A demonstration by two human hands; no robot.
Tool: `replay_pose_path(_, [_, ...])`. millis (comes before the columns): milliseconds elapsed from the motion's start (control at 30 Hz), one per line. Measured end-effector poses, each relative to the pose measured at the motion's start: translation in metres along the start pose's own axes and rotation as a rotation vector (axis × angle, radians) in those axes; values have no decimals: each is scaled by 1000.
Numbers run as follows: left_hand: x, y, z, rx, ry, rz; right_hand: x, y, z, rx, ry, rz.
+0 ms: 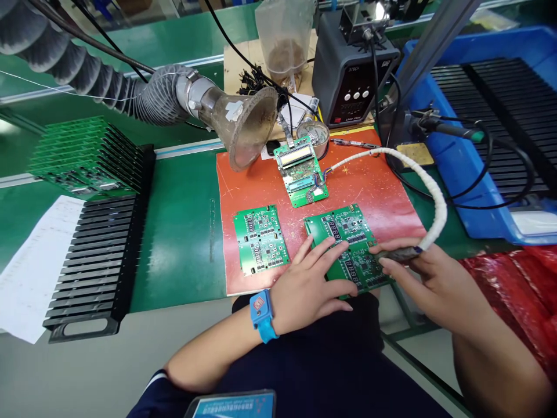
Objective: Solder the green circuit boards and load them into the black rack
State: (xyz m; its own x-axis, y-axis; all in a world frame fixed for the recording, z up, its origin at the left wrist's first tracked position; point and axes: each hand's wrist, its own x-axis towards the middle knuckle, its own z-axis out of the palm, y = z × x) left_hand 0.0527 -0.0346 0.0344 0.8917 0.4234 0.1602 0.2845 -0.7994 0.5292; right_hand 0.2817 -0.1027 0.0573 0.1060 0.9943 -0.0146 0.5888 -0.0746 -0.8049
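- Circuit board [348, 247]: green, populated, lying flat on the near right part of the red mat [374, 186], its near edge overhanging the bench edge toward the person's lap. Judged risk: a downward push on that overhang could tip or slide the board off the mat.
- Left hand [311, 284]: fingers spread apart and pressed flat on the board's near left half, pinning it. A blue wrist strap [262, 314] sits on this wrist. Judged risk: the fingertips lie close to the work point, so a slip of the tool could reach them.
- Right hand [429, 278]: fingers closed around the dark grip of a probe tool [400, 253], whose tip meets the board's right edge; the exact contact point is hidden by the fingers.
- White-wrapped cable [430, 191]: arcs from the tool back to the small display board [301, 168] at the mat's far side. Judged risk: a tug on the cable could drag that board or pull the tip off its contact.
- Second circuit board [261, 239]: lies apart to the left on the mat, untouched.
- Fume extractor hood [243, 125]: mouth faces the mat from the far left.
- Soldering iron [444, 129]: rests in its holder to the right, well apart from both hands; its cord loops near the white cable, so snagging seems possible.
- Black rack [102, 261]: far left, holding stacked boards [82, 154].
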Motion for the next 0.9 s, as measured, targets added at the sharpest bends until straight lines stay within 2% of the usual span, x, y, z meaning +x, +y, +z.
replay_pose_path(600, [1,2,-1,26,26,10,4,1,-2,-163,-41,-142])
replay_pose_path(900, [0,1,2,29,32,5,5,8,3,-168,-11,-113])
